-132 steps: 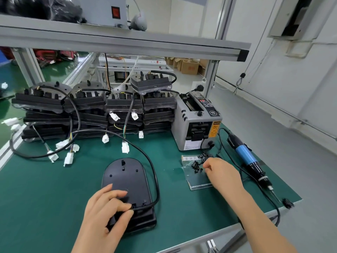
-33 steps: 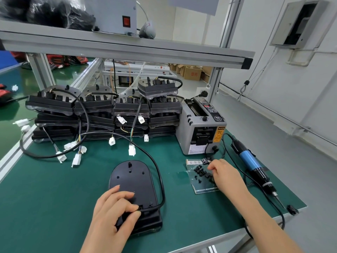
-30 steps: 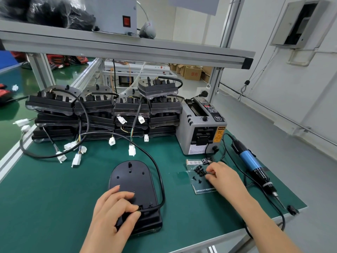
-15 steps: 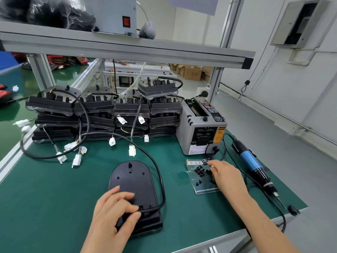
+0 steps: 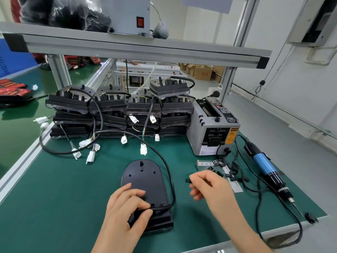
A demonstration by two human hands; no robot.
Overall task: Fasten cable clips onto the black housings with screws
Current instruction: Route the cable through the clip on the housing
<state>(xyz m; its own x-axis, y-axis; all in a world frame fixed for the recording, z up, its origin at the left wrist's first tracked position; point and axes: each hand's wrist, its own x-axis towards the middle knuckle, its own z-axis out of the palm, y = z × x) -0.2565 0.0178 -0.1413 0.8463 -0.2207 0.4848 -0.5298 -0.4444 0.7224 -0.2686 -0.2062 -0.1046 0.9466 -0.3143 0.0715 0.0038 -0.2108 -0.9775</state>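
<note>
A black housing (image 5: 144, 181) lies flat on the green mat in front of me, its black cable (image 5: 164, 161) looping round its right side. My left hand (image 5: 127, 209) presses on the housing's near end, thumb and fingers pinching the cable where it enters. My right hand (image 5: 209, 187) hovers just right of the housing, its fingertips pinching a small black cable clip (image 5: 188, 180). More loose clips and screws (image 5: 229, 170) lie scattered on a plastic bag to the right.
Stacks of black housings (image 5: 120, 112) with dangling white connectors line the back of the mat. A grey tape dispenser (image 5: 213, 128) stands at the right rear. A blue electric screwdriver (image 5: 264, 168) lies at the right edge with its cord. An aluminium shelf (image 5: 138, 46) hangs overhead.
My right hand has lifted off the clip pile and moved left toward the housing, now pinching one clip. My left hand has stayed on the housing.
</note>
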